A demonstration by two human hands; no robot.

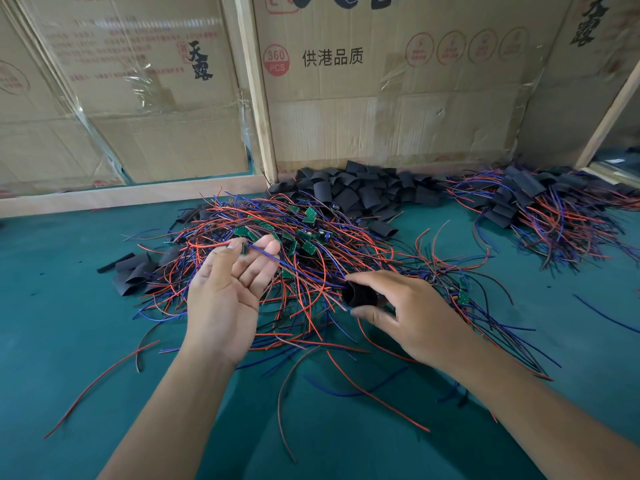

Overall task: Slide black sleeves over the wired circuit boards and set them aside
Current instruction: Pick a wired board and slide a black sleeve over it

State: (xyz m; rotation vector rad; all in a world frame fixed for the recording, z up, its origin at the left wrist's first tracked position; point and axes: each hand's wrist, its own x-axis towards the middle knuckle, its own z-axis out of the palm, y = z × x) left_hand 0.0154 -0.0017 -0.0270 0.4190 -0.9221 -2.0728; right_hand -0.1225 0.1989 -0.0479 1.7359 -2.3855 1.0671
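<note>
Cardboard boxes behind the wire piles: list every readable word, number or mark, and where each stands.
"天露": black brush characters on the left cardboard box.
"360 PCS": red round mark on the middle cardboard box.
"供港品质": black print beside that mark.
Red small print on the left box, four red round stamps and cut-off black characters: unreadable.

Black sleeve [360, 295] open-mouthed, threaded onto wires of small circuit board [244, 249].

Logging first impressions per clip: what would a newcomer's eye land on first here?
The tangle of red and blue wires with small green boards, spread mid-table. In front of it, the right hand pinches an open black sleeve while the left hand holds a wired board. A finished pile lies far right.
</note>
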